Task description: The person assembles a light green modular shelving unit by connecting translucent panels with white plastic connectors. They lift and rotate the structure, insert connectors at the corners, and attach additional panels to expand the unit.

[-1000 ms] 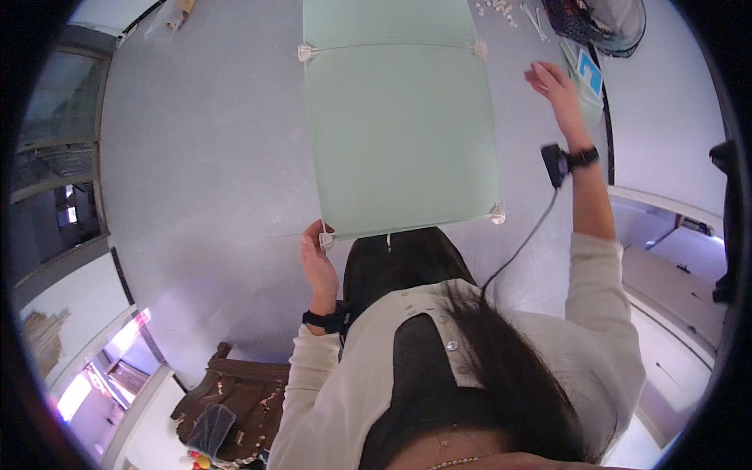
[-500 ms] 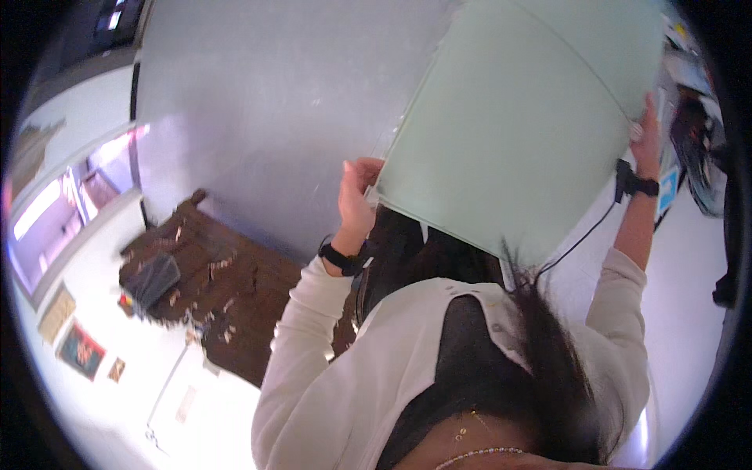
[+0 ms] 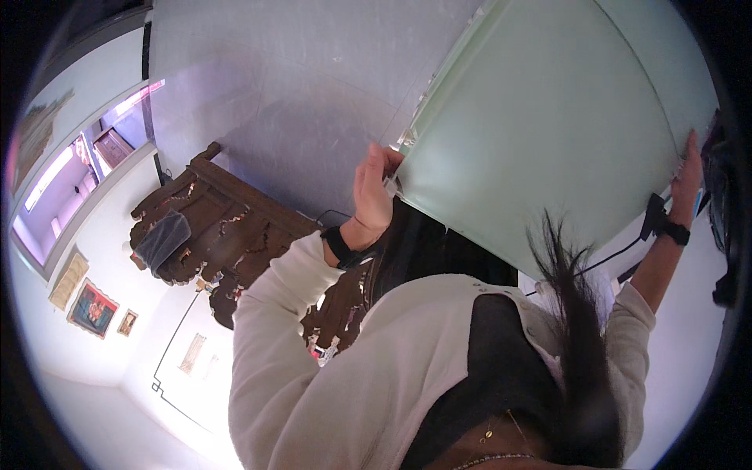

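Observation:
A broad pale green sheet (image 3: 540,133), smooth and slightly glossy, lies flat in front of me like a table cover. At its near left corner is my left hand (image 3: 373,192), fingers curled closed around the corner with a small clear bit showing by the fingertips. My right hand (image 3: 686,178) is at the sheet's right edge, gripping it, its thumb side partly hidden. From there a curved crease runs up across the sheet. Both wrists wear black bands, and a black cable leads from the right one.
To the left stands a dark brown carved wooden piece of furniture (image 3: 235,211) with a dark translucent item (image 3: 164,239) on it. Grey floor (image 3: 274,102) lies beyond. Framed pictures (image 3: 94,309) hang on the white wall. Dark items (image 3: 721,204) crowd the far right.
The view has turned, so the sheet and both hands appear further right. My right hand has come a little nearer along the edge; my left hand keeps to the corner.

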### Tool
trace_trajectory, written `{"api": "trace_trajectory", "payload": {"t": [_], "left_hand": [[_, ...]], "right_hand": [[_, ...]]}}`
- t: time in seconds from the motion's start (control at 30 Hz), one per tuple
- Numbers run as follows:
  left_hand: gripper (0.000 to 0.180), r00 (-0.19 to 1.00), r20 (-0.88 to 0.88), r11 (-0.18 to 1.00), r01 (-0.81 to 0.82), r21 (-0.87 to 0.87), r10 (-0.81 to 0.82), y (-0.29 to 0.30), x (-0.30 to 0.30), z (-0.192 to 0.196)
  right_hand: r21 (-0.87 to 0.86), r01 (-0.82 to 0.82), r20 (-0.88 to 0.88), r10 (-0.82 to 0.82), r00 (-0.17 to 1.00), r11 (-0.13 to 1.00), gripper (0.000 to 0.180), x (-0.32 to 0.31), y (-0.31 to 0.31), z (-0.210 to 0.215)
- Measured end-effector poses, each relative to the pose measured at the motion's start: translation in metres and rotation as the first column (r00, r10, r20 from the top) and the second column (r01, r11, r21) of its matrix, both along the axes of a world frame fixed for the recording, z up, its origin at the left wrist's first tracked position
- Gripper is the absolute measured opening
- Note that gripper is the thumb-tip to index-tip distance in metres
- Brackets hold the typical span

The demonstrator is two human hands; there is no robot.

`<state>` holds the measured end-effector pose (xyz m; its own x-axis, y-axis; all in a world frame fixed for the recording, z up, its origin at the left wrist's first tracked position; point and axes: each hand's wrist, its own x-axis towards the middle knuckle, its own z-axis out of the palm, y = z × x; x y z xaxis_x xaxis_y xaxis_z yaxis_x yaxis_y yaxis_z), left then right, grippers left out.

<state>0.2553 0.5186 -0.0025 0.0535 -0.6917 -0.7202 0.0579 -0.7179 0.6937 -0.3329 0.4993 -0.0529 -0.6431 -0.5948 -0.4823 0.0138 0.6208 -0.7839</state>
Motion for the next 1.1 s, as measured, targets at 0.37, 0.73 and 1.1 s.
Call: {"api": "trace_trajectory", "payload": {"t": [0.37, 0.73, 1.1], "left_hand": [[0.058, 0.975, 0.082, 0.973, 0.212, -0.086, -0.206, -0.008, 0.009, 0.004], [0.051, 0.847, -0.452, 0.918, 0.374, 0.133, -0.279, -0.037, 0.040, -0.003], [0.046, 0.832, -0.302, 0.883, 0.461, -0.087, -0.465, -0.049, 0.022, -0.018]], "right_hand": [[-0.060, -0.008, 0.000, 0.008, 1.000, 0.998, 0.060, -0.001, -0.003, 0.003], [-0.103, -0.034, 0.187, 0.053, 0.981, 0.994, 0.046, 0.094, 0.110, 0.094], [-0.417, 0.214, 0.428, -0.017, 0.904, 0.883, 0.071, 0.289, 0.255, 0.043]]}}
